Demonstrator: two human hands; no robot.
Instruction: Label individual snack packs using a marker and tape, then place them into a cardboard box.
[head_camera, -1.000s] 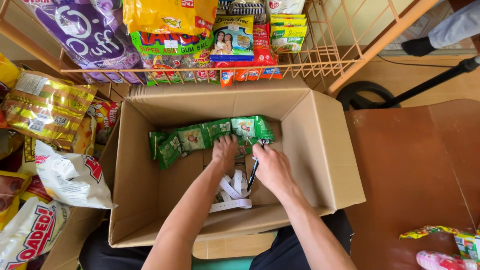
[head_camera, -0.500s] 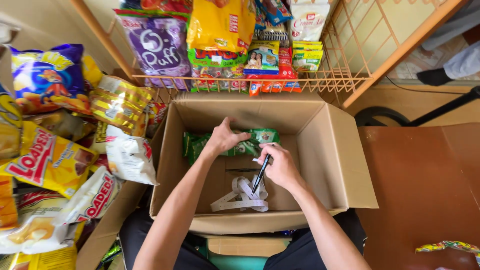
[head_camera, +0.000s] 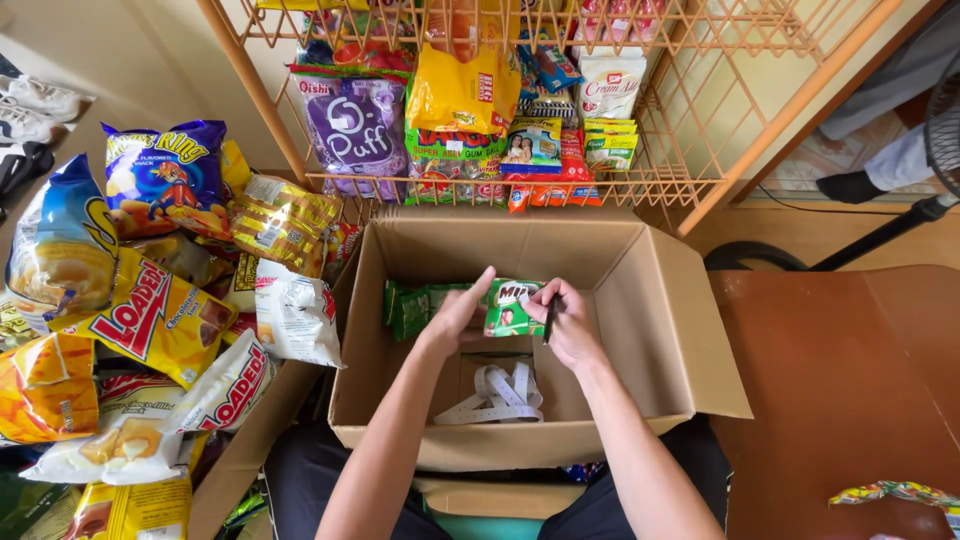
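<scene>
Inside the open box, the right half of the floor lies bare and reachable from above, while green sachets line the far wall, white strips cover the middle, and a wire rack overhangs the back edge.

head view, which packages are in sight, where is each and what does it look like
Green sachet: held by left hand and right hand over the cardboard box.
Green sachet strip: inside the box, far end.
Purple puffed bag: hangs on the orange wire rack.
Yellow bag: on the rack, right of the purple one.
Yellow-red snack bags: piled left of the box.
</scene>
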